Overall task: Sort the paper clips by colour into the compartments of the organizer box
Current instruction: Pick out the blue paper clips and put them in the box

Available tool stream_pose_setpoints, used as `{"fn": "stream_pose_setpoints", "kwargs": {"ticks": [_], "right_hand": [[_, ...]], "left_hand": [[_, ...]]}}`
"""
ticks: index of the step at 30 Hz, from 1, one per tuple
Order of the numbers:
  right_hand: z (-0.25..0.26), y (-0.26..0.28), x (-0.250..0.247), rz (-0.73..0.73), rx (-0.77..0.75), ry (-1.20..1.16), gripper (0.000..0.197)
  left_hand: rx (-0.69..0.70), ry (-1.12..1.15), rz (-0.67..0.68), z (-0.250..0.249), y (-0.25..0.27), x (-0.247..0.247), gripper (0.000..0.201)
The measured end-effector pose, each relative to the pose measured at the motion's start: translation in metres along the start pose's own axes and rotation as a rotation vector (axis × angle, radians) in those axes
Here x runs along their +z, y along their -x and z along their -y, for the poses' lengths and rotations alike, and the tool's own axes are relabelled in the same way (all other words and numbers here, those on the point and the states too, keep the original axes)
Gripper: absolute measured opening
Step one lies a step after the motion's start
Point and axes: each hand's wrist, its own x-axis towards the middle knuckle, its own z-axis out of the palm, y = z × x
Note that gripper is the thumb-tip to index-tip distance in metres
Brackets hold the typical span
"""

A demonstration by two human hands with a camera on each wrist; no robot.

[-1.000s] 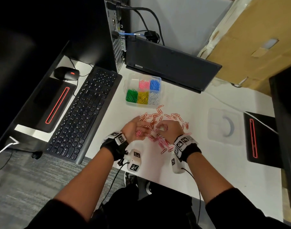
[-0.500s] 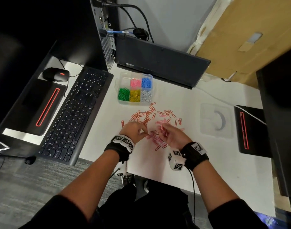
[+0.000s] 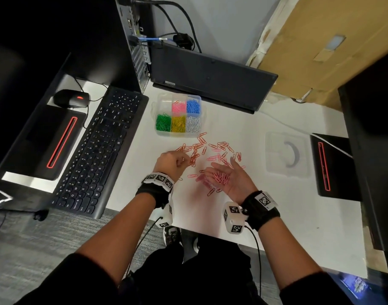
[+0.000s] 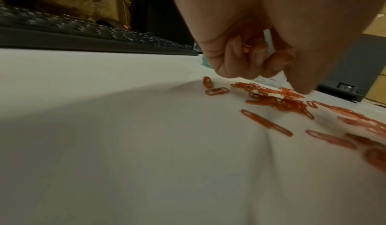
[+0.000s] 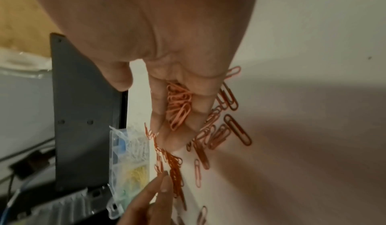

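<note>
The clear organizer box [image 3: 164, 99] stands at the back of the white desk, with pink, blue, green, yellow and white clips in separate compartments. Loose orange and pink paper clips [image 3: 213, 148] lie scattered in front of it. My left hand [image 3: 170, 161] hovers at the left side of the scatter, its fingers [image 4: 234, 58] curled round a few orange clips [image 4: 247, 47]. My right hand [image 3: 232, 179] is turned palm up just right of it. A small pile of pink clips [image 3: 221, 178] lies on its straight fingers [image 5: 158, 111].
A black keyboard [image 3: 96, 150] and mouse [image 3: 70, 99] lie to the left. A dark laptop [image 3: 210, 73] stands behind the box. The clear lid [image 3: 286, 154] rests at the right, beside a black device [image 3: 334, 168]. The desk's front edge is near my wrists.
My right hand has turned palm up and now carries a pile of pink clips. My left hand has stayed at the left of the scatter, fingers curled.
</note>
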Motion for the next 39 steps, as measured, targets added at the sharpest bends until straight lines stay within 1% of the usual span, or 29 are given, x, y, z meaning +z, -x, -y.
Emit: {"fn": "stream_pose_setpoints", "kwargs": {"ticks": [2,4,6,7,9,10,11,14,16,18,23,25,27,28,29,31,33,34,37,38,39], "right_hand": [[-0.004,-0.002,0.002,-0.076,-0.013,0.134,0.05],[-0.009,-0.008,0.002,-0.185,-0.048,0.361,0.042],[-0.012,-0.011,0.003,-0.222,-0.121,0.626,0.036],[-0.013,-0.013,0.002,-0.219,-0.179,0.807,0.031],[-0.014,-0.013,-0.001,-0.216,-0.351,1.199,0.014],[-0.015,-0.012,-0.002,-0.194,-0.437,1.311,0.009],[-0.016,-0.012,-0.001,-0.164,-0.507,1.375,0.012],[-0.017,-0.016,0.006,-0.073,-0.635,1.562,0.014],[-0.016,-0.021,0.011,-0.027,-0.654,1.714,0.016],[-0.014,-0.025,0.016,-0.003,-0.619,1.821,0.013],[-0.005,-0.03,0.025,0.01,-0.497,1.899,0.023],[-0.001,-0.027,0.026,0.018,-0.483,1.848,0.02],[0.003,-0.024,0.02,-0.006,-0.501,1.698,0.016],[0.006,-0.023,0.014,-0.026,-0.496,1.586,0.015],[0.008,-0.02,0.008,-0.04,-0.455,1.43,0.014],[0.006,-0.011,-0.004,-0.035,-0.327,1.0,0.011],[0.001,0.001,-0.013,-0.031,-0.243,0.602,0.007],[-0.001,0.005,-0.018,-0.051,-0.212,0.477,0.009],[-0.007,0.015,-0.027,-0.04,-0.1,0.262,0.026],[-0.008,0.017,-0.028,-0.013,-0.063,0.22,0.027],[-0.009,0.018,-0.028,0.007,-0.031,0.189,0.025]], "left_hand": [[0.039,0.0,0.085,0.001,0.006,0.0,0.003],[0.073,-0.029,0.161,0.001,0.012,0.003,0.016],[0.09,-0.076,0.165,-0.001,0.016,0.006,0.023],[0.088,-0.091,0.153,-0.002,0.017,0.008,0.022],[0.078,-0.127,0.153,-0.002,0.018,0.011,0.018],[0.073,-0.151,0.172,-0.003,0.017,0.012,0.017],[0.06,-0.171,0.202,-0.005,0.016,0.011,0.016],[0.015,-0.243,0.292,-0.011,0.013,0.011,0.016],[0.012,-0.258,0.318,-0.012,0.012,0.012,0.016],[0.009,-0.223,0.303,-0.01,0.011,0.012,0.015],[-0.027,-0.008,0.156,-0.001,0.015,0.013,0.011],[-0.096,0.104,0.15,-0.001,0.016,0.013,0.009],[-0.184,0.218,0.164,-0.002,0.019,0.013,0.011],[-0.221,0.265,0.173,-0.002,0.02,0.014,0.014],[-0.248,0.306,0.18,-0.003,0.022,0.015,0.017],[-0.279,0.358,0.192,-0.009,0.026,0.016,0.022],[-0.275,0.372,0.2,-0.014,0.029,0.02,0.025],[-0.267,0.369,0.201,-0.016,0.03,0.022,0.025],[-0.22,0.335,0.199,-0.021,0.034,0.031,0.011],[-0.191,0.319,0.198,-0.021,0.035,0.033,0.006],[-0.161,0.293,0.196,-0.022,0.036,0.035,0.009]]}}
